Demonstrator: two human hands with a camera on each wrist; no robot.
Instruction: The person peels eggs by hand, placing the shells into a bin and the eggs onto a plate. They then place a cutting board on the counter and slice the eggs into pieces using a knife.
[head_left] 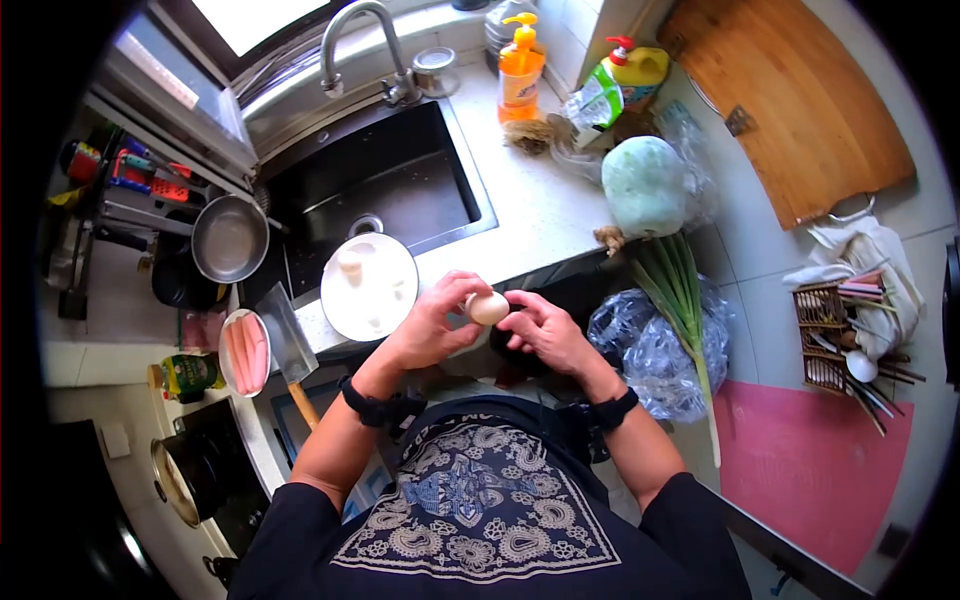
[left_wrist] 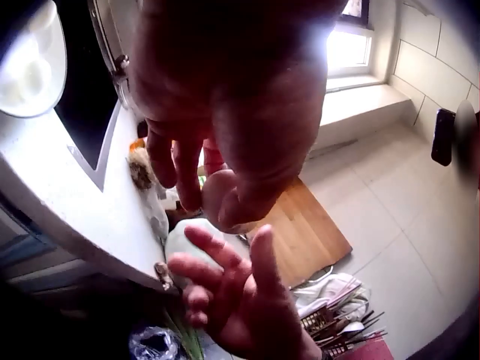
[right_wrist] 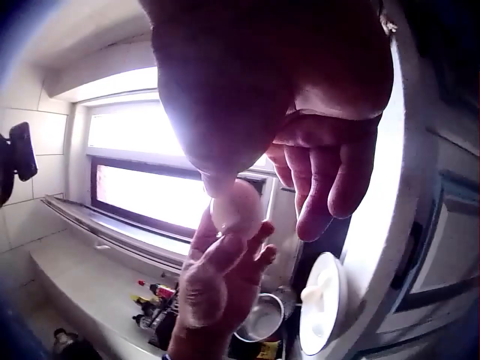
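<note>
A pale, smooth egg [head_left: 487, 308] is pinched between the thumb and fingers of my left hand [head_left: 433, 322], in front of the counter edge. My right hand [head_left: 548, 334] is close on the egg's other side, its fingers loosely bent. The left wrist view shows this right hand [left_wrist: 244, 304] palm up with spread fingers below the egg [left_wrist: 220, 196]. In the right wrist view, the right thumb tip overlaps the egg [right_wrist: 236, 208], which the left hand [right_wrist: 217, 277] holds from below. A white plate [head_left: 350, 318] with several pale pieces on it lies left of the hands.
Behind the plate is a black sink [head_left: 400, 190]. A cleaver [head_left: 290, 345] and a dish of pink sausages [head_left: 247, 352] lie to the left. At right are a wax gourd [head_left: 645, 185], green onions [head_left: 675, 295] and a plastic bag [head_left: 640, 345].
</note>
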